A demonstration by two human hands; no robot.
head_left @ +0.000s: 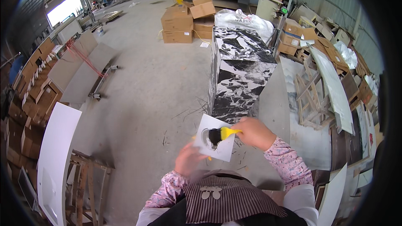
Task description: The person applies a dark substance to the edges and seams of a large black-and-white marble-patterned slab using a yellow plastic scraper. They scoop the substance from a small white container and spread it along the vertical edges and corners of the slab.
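Observation:
My left hand [189, 158], a little blurred, grips a white square board [223, 152] by its left side, with part of its fingers hidden beneath. A grey ring-shaped smear and some dark paste lie on the board. Closed around a yellow-handled putty knife [227, 132], my right hand [256, 133] presses its dark, paste-covered end onto the middle of the board. Small yellow-orange bits show at the board's edge by my left hand; I cannot make out what they are. Just beyond the board stands a tall block clad in black-and-white marbled panels [240, 81].
Cardboard boxes [178, 23] and a white sack [243, 21] stand beyond the block. At left are a white panel [58, 150] on a wooden trestle [86, 182] and leaning grey boards [90, 71]. A wooden frame [312, 92] and long slabs [333, 88] line the right side.

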